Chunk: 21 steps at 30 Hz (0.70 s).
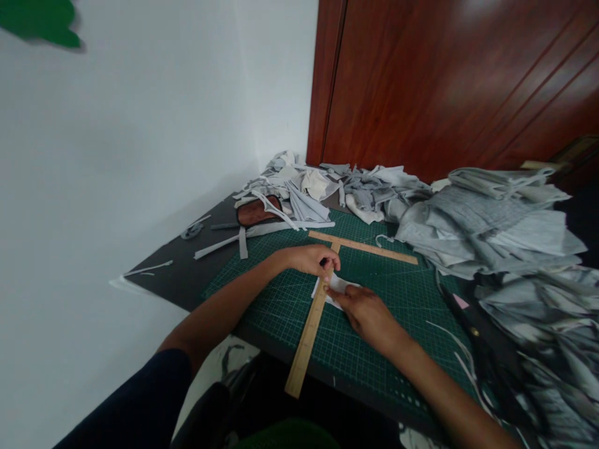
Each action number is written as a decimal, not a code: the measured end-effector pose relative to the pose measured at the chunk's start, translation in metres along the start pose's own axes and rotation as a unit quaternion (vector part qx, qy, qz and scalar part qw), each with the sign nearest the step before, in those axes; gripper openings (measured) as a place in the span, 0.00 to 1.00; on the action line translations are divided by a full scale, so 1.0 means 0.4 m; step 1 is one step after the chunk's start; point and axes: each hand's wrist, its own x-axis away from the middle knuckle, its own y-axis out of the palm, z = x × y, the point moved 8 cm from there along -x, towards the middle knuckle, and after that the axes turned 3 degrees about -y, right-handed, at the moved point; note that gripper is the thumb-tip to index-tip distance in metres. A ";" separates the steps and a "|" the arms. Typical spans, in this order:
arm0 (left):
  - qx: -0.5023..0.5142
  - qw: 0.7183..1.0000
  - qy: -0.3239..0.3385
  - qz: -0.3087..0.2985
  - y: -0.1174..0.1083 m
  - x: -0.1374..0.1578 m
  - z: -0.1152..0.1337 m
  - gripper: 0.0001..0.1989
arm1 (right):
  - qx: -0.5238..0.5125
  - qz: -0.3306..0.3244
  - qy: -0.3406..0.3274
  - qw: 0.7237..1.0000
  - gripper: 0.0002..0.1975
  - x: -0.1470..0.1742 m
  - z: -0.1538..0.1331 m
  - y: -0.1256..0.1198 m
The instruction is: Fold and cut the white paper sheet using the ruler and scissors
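A wooden T-shaped ruler [306, 340] lies on the green cutting mat [276, 312], its long blade reaching past the near edge and its crossbar at the far end. Under the blade is a small piece of white cloth [339, 287], showing on both sides of it. My left hand [311, 259] is closed over the blade, thumb and fingertips pinched together at the cloth. From the right, my right hand [369, 312] bears on the cloth, its index finger reaching the blade's edge and the other fingers curled. What lies beneath its palm is hidden.
Grey and white cloth scraps [309, 187] heap at the back near a brown pad [259, 211]. Folded grey fabric [486, 218] is stacked at right. Large black-handled scissors [486, 362] lie right of the mat. A white wall [140, 125] and wooden door [444, 81] stand behind.
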 end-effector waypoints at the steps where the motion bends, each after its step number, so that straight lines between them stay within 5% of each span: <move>1: -0.008 1.000 0.007 0.001 0.001 0.006 0.006 0.18 | 0.003 0.000 0.000 1.000 0.28 0.000 0.000 0.000; 10: -0.226 0.967 0.072 0.089 -0.014 0.040 0.038 0.18 | 0.034 -0.021 -0.004 0.999 0.29 0.001 -0.002 0.009; 21: -0.100 0.990 0.068 0.076 -0.038 0.023 -0.004 0.08 | 0.055 -0.031 0.000 0.998 0.34 0.001 -0.003 0.008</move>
